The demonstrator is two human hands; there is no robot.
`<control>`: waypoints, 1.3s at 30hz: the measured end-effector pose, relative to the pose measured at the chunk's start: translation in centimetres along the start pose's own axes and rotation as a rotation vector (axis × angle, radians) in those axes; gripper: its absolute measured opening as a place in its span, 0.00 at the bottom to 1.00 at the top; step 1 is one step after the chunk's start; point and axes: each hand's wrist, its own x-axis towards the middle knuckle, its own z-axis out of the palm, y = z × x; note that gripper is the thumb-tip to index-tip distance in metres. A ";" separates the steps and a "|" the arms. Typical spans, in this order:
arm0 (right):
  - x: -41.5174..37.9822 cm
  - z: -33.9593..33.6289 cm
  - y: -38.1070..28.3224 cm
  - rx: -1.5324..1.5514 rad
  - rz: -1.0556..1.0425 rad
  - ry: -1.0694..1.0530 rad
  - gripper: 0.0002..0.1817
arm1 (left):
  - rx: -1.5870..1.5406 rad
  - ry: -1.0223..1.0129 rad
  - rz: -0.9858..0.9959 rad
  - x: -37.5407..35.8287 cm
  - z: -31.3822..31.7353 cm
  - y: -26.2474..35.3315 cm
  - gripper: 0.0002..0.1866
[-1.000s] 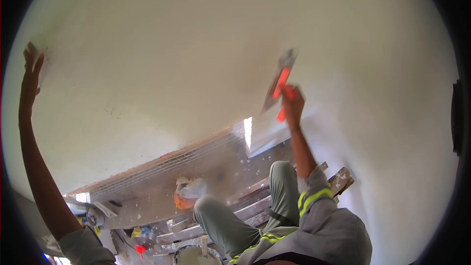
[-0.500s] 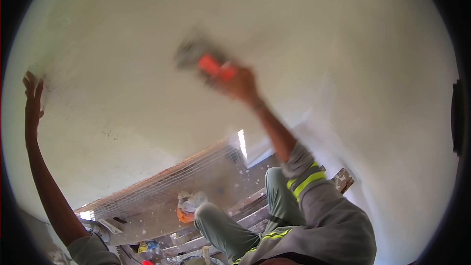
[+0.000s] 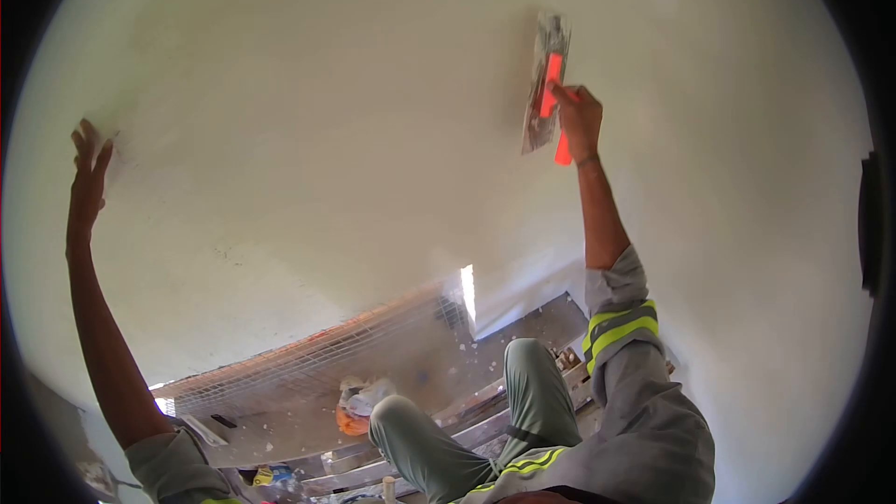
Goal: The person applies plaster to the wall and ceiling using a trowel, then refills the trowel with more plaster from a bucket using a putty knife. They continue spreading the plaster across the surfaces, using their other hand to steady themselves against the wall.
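Observation:
My right hand (image 3: 580, 119) is wrapped round the orange-red handle of a smeared metal trowel (image 3: 535, 126). The long blade stands nearly upright against the smooth, pale plastered surface (image 3: 327, 131), its top tilted slightly right. Over at the far left, my left hand (image 3: 89, 177) reaches up with its fingers spread at the same surface, holding nothing. Some dark specks mark the plaster below and between the hands.
Wire mesh (image 3: 308, 359) runs along the surface's lower edge. Below lie wooden planks (image 3: 467, 434), white and orange plastic bags (image 3: 355, 422) and a blue and yellow item (image 3: 273, 476). My bent knees show at the bottom centre.
My right hand and the trowel have moved right and slightly up, and the blade has turned from slanted to nearly upright. My left hand appears a little further right and higher.

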 end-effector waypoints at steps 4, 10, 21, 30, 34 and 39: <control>-1.2 6.4 -2.9 -0.151 -0.453 -0.142 0.16 | -0.038 -0.031 -0.015 -0.8 -0.6 1.4 0.46; -24.3 21.7 -6.3 -0.260 -0.555 -0.697 0.16 | -0.019 -0.049 -0.023 -0.1 -0.5 0.0 0.39; -2.6 -3.8 7.5 -0.176 -0.271 0.160 0.11 | -0.011 -0.084 0.119 2.2 1.0 -6.1 0.40; -1.9 1.5 5.3 -0.052 -0.181 -0.118 0.14 | -0.038 -0.023 0.027 0.1 0.3 -1.9 0.44; -17.3 12.7 0.2 -0.561 -0.204 -0.458 0.18 | 0.059 0.029 0.000 0.1 0.7 -1.1 0.42; -35.4 22.0 -0.5 -0.172 -0.394 -0.802 0.10 | 0.030 0.048 0.048 0.8 0.8 -3.3 0.38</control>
